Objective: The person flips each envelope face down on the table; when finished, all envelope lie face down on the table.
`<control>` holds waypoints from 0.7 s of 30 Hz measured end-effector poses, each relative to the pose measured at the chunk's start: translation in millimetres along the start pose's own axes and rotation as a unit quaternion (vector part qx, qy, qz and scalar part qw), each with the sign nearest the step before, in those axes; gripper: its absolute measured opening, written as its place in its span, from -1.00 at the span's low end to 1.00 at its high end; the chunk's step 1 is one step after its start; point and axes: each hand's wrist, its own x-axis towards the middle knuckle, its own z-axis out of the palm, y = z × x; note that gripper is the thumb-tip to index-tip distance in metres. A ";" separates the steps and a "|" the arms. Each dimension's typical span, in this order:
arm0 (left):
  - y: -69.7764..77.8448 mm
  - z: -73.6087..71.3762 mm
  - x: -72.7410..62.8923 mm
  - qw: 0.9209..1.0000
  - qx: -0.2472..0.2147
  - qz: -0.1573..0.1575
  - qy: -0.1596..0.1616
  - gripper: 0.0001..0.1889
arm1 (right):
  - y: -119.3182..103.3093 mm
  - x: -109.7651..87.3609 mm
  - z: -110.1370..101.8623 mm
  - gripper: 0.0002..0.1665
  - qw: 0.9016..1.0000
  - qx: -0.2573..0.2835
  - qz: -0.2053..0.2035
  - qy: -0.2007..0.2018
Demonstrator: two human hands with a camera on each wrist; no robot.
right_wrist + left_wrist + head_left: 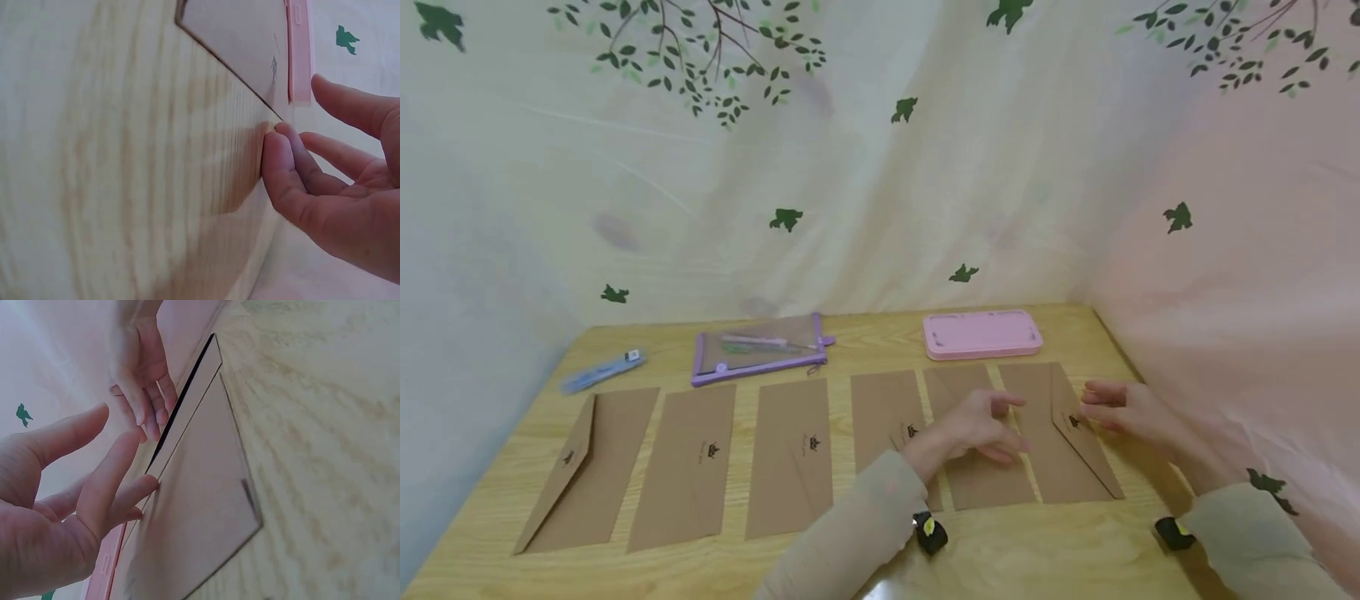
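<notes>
Left hand [973, 427] out over the fifth envelope [992, 490], fingers spread well apart, nothing in its grip; whether a fingertip brushes the paper, I cannot tell. Right hand [1127, 408] now: fingers lightly bent, thumb standing clear of them, nothing pinched, and the fingertips are right at the outer edge of the sixth envelope [1060, 454]. Touching or just beside it? Too close to call.

That sixth envelope lies on the bench [1037, 550], on the person's side of the pink case [983, 335] and a little to its right, flap along its right side. The fifth sits straight across from the pink case, on the person's side, partly under the left hand.

On to the print! A black crown [1073, 422] marks the sixth envelope's flap, small lettering beside it, too small to read. Same crown on the fourth envelope [883, 412], third envelope [790, 458], second envelope [683, 475] and first envelope [606, 467], stretching away leftward from the pink case. Left of that case, a purple-edged pouch [763, 348] with pens inside; farther left, a blue packet [604, 371], its white label [632, 356] unreadable.
</notes>
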 end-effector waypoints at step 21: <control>-8.2 12.1 0.7 1.000 -0.018 0.012 0.006 -0.40 | -7.7 -2.0 -0.1 -0.12 0.995 0.071 0.045 -0.057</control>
